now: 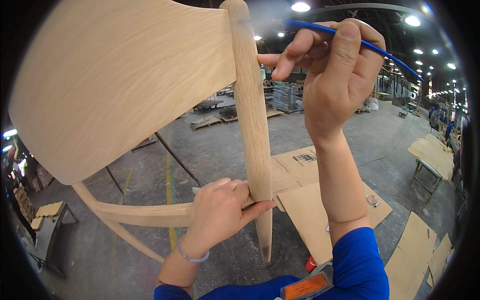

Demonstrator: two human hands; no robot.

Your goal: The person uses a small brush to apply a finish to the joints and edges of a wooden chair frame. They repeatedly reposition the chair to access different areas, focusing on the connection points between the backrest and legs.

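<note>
A pale wooden chair fills the left and middle, with a broad curved panel joined to a round tapered post. My left hand is closed round the chair's rail where it meets the post, the thumb lying across the post. A small pale edge shows beside its knuckles; what that is I cannot tell. High on the right, my right hand pinches a thin blue-handled brush between thumb and fingers. Its tip, hazy in the picture, points at the post's upper part. One fingertip rests against the post.
Flat cardboard lies on the concrete floor beyond the post, with more sheets at the lower right. A low table stands on the right and a metal bench at the far left. Stacked material sits further back.
</note>
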